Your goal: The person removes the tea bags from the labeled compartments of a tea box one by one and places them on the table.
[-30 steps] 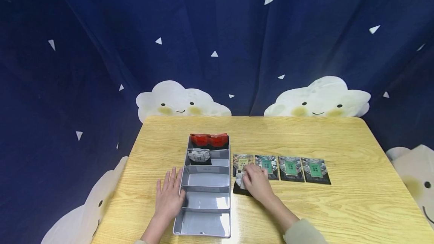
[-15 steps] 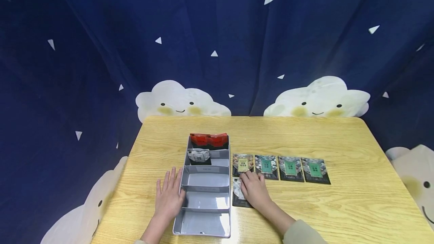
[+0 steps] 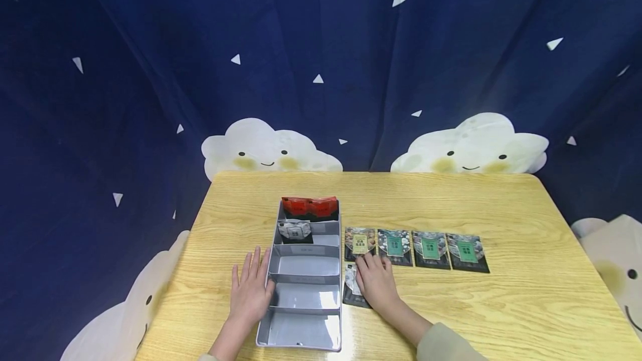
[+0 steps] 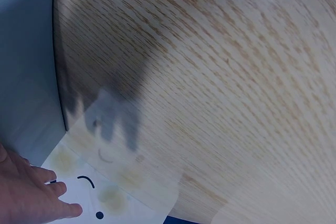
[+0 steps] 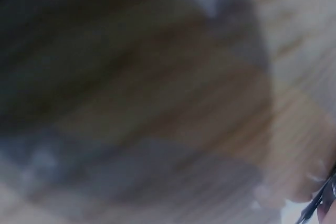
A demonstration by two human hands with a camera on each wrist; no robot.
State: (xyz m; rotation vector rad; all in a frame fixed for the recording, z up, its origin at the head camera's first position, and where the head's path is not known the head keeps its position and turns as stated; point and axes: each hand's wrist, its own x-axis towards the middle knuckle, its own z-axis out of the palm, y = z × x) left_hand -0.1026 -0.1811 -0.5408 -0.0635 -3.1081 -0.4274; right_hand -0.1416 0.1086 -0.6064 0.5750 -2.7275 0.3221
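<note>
The left hand point(image 3: 249, 294) is laid, fingers spread, at the left edge of the grey tray point(image 3: 301, 331). Beside its right wall, the white-and-black packet point(image 3: 352, 289), partly covered by the right hand point(image 3: 377, 282), fingers bent, has been brought nearer; whether it is pinched cannot be told. Farther, the yellow-labelled packet point(image 3: 359, 243) is thereby mostly uncovered.

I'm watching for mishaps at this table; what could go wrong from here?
The right hand is close below the yellow-labelled packet, so it might nudge it out of its row. The white packet under that hand lies close beside the grey tray; its edge could catch the side wall if moved across. The left hand is against the tray's other side, so a push might shift it.
</note>
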